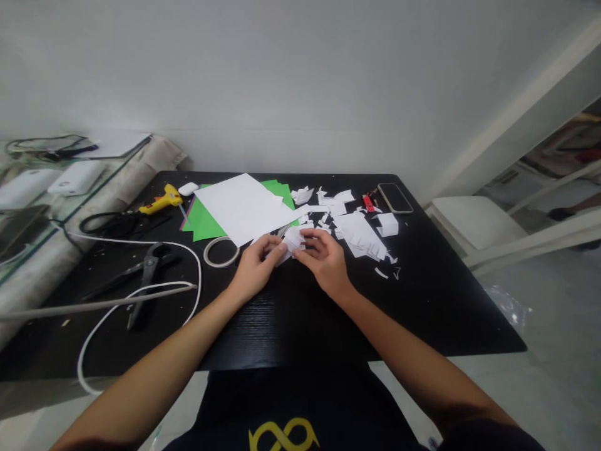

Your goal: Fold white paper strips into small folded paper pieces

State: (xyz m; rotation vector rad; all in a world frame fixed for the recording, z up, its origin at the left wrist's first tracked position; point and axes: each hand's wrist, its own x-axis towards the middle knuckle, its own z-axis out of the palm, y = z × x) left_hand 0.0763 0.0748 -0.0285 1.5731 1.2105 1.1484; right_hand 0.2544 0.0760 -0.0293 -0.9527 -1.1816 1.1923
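Note:
Between my fingertips is a small folded piece of white paper (293, 238), held just above the black table. My left hand (258, 263) pinches its left side with thumb and fingers. On the other side my right hand (326, 260) closes on the right edge of the same piece. The exact shape of the folds is too small to make out. Just beyond the hands lie white paper scraps (323, 219), and a larger cut white sheet (359, 235) rests to the right. A roll of tape (221, 252) sits left of my left hand.
White sheets (244, 207) overlap green paper (204, 222) at the back. At left are a yellow glue gun (164, 199), pliers (150, 269) and a looping white cable (200, 275). A phone (395, 198) and a small red object (368, 202) lie back right. A white chair (474, 219) stands beyond.

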